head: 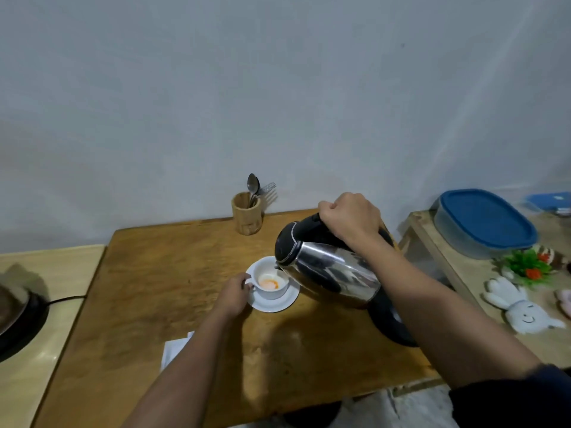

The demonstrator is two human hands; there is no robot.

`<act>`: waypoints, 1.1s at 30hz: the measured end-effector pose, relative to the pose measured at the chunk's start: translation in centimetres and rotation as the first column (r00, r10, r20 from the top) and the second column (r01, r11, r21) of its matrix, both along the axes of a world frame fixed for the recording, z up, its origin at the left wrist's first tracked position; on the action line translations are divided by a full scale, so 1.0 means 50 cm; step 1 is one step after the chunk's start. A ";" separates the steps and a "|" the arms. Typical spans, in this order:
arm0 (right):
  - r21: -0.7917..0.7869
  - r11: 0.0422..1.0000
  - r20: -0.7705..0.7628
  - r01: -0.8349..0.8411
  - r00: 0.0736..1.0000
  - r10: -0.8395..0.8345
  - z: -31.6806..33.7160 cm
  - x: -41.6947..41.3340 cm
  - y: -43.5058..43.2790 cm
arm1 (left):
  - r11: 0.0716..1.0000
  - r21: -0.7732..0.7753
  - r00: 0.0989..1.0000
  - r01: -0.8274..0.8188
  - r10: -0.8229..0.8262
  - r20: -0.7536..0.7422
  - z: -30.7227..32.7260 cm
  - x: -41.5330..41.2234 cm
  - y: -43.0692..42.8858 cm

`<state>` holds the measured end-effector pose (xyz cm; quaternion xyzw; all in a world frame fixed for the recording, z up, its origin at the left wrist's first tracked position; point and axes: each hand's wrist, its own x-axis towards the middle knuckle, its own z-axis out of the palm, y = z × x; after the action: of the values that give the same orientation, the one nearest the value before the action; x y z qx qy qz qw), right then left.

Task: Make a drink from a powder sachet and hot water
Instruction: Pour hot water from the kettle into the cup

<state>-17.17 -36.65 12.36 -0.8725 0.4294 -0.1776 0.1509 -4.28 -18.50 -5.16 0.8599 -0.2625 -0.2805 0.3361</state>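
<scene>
One wooden table (173, 273) fills the lower centre of the frame, seen from above. Just right of centre, one white cup (271, 281) stands upright on one white saucer (272, 304); orange powder and a little pale liquid are seen at the bottom of the cup. One steel kettle (327, 273) with a black lid is tilted to the left, its spout held over the right rim of the cup. The kettle's black handle is gripped from above by the right hand (350, 216), the fingers wrapped fully round it. The cup's handle, at the left side of the cup, is pinched by the fingertips of the left hand (234, 293), which rests at the left edge of the saucer. One black kettle base (391, 322) lies on the table beneath the right forearm, at the right of centre.

At the back edge of the table, above the cup, one wooden holder (247, 216) stands upright, with one spoon (252, 183) and one fork (268, 188) in it. One piece of white paper (173, 347), partly hidden by the left forearm, lies lower left of centre; whether it is the sachet cannot be told. At the right edge of the frame, one blue-lidded container (485, 222), one small plastic plant (525, 267) and one white soft toy (522, 310) are seen on a second, paler surface. One black cable (66, 299) runs at the left edge.
</scene>
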 end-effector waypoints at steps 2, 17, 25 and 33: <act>-0.020 0.999 -0.031 -0.034 0.999 0.033 0.001 0.011 0.001 | 1.000 0.005 1.000 0.005 -0.005 -0.006 0.003 -0.001 0.000; -0.143 0.975 -0.167 -0.173 0.975 0.148 0.016 0.042 0.009 | 0.999 0.041 0.999 0.024 -0.022 -0.045 0.017 0.003 -0.002; -0.138 0.974 -0.177 -0.178 0.972 0.153 0.013 0.042 0.013 | 0.997 0.064 0.999 0.036 -0.034 -0.030 0.023 0.001 -0.003; -0.134 0.974 -0.195 -0.184 0.968 0.156 0.011 0.040 0.020 | 0.997 0.077 1.000 0.028 -0.027 -0.012 0.028 -0.003 -0.006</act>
<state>-15.15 -35.63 12.89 -0.9277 0.3502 -0.1151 0.0589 -4.43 -18.78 -3.76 0.8670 -0.2616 -0.2996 0.3001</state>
